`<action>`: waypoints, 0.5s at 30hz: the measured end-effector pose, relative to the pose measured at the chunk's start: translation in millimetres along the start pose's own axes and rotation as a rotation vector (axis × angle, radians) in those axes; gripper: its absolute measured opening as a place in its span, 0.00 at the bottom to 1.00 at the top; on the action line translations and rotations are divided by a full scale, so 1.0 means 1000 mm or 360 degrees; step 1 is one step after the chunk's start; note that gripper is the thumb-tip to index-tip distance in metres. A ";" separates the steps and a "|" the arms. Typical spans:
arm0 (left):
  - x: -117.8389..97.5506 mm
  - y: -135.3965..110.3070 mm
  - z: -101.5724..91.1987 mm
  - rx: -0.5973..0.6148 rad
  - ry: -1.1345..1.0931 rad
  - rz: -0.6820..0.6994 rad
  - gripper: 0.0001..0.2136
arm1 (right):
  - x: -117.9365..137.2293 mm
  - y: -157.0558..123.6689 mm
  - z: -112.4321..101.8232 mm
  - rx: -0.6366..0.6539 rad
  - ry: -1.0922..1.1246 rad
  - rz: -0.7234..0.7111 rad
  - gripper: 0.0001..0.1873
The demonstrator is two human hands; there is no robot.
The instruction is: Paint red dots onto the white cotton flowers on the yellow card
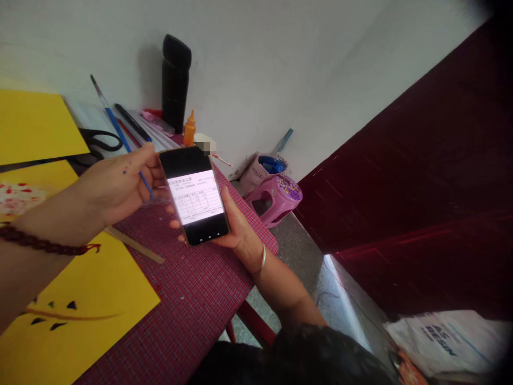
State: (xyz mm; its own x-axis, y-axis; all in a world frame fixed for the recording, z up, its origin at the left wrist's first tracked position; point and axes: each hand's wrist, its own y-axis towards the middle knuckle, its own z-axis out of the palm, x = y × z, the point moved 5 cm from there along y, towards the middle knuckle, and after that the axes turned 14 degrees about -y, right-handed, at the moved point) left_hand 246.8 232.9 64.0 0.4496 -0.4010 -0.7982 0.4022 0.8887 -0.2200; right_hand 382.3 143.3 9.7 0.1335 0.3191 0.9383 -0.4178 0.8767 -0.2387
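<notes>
My right hand (236,224) is wrapped around a smartphone (196,198), with the thumb along its right edge and fingertips showing past the left edge. On the lit screen is a white document with a table, between black bands. Beside the phone's upper left edge is my left hand (124,179), its fingers curled. A blue paintbrush (116,124) runs through the left hand, bristles up, its handle end showing below the fingers. Under the left forearm lies a yellow sheet (108,278) painted with a brown stem and dark leaves.
Further yellow sheets (36,125), black scissors (102,140), a dark pen (132,122), an orange squeeze bottle (189,130) and a tall black flask (175,83) are on the checked tablecloth (188,299). A pink stool (276,198) stands beyond the table, and a white sack (449,342) lies at lower right.
</notes>
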 end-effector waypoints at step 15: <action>0.007 0.004 -0.010 -0.0072 -0.0041 -0.0023 0.17 | 0.008 -0.002 0.000 -0.0028 -0.0465 -0.0084 0.44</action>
State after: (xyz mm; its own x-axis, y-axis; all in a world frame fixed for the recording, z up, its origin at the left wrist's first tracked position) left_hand 243.7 236.1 51.6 0.4646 -0.4187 -0.7803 0.3725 0.8918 -0.2568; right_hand 384.3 144.3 17.3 -0.1108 0.1578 0.9812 -0.4014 0.8961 -0.1895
